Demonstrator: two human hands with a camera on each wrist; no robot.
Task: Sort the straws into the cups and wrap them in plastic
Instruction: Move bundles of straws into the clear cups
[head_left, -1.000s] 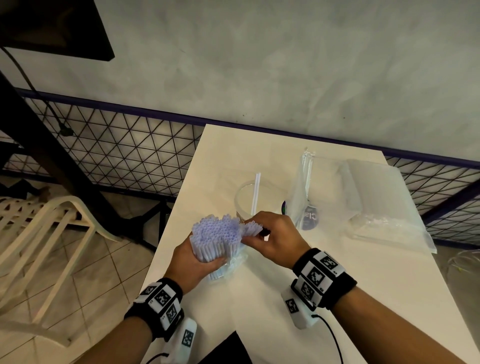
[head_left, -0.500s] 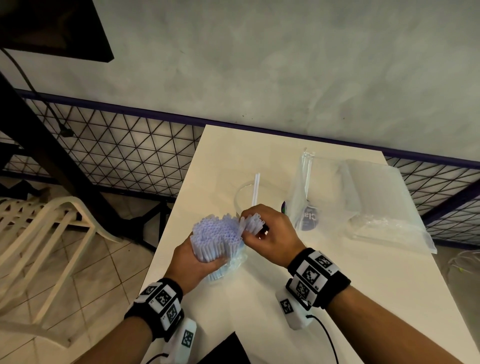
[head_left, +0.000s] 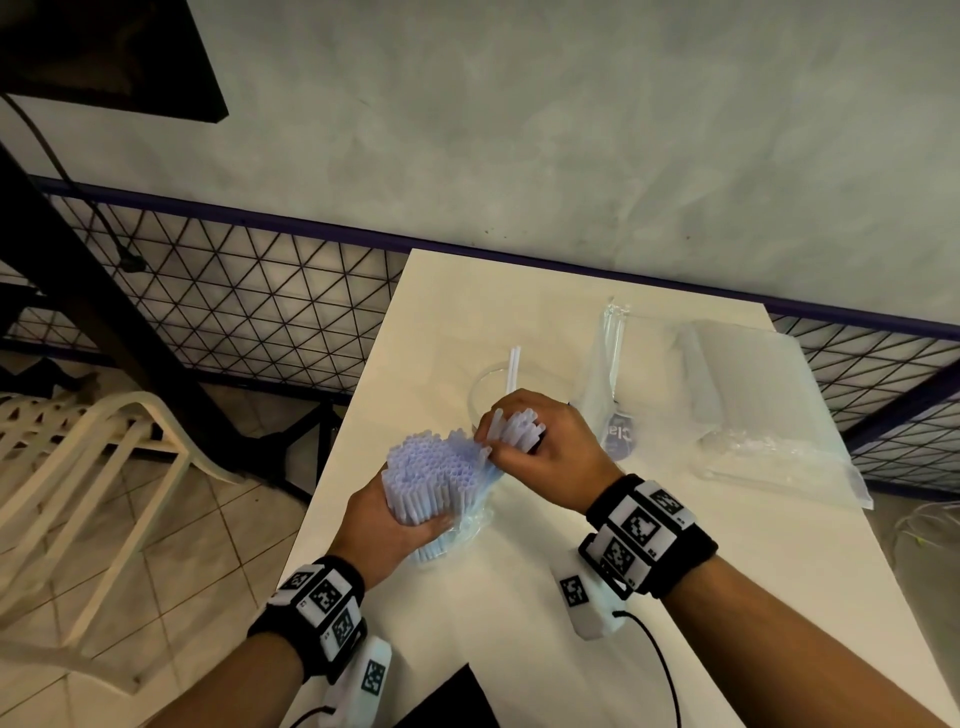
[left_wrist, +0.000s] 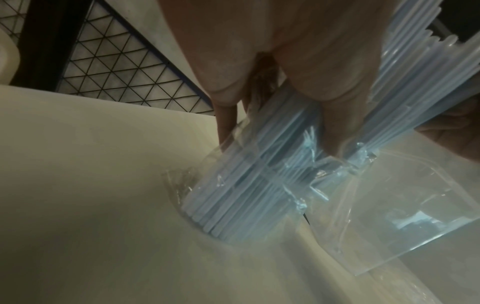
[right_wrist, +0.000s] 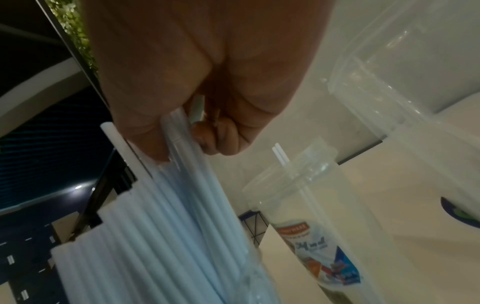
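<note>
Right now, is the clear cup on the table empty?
No. The clear cup stands upright with two white straws leaning inside it.

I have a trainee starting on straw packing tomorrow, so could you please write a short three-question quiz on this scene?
1. True or false: the left hand grips the big straw bundle upright on the table.
2. What does the right hand pinch? A) a lid B) a small clump of straws C) a bag
3. How many straws stand in the clear cup already?

Key: 1 true; 2 B; 3 two.
</note>
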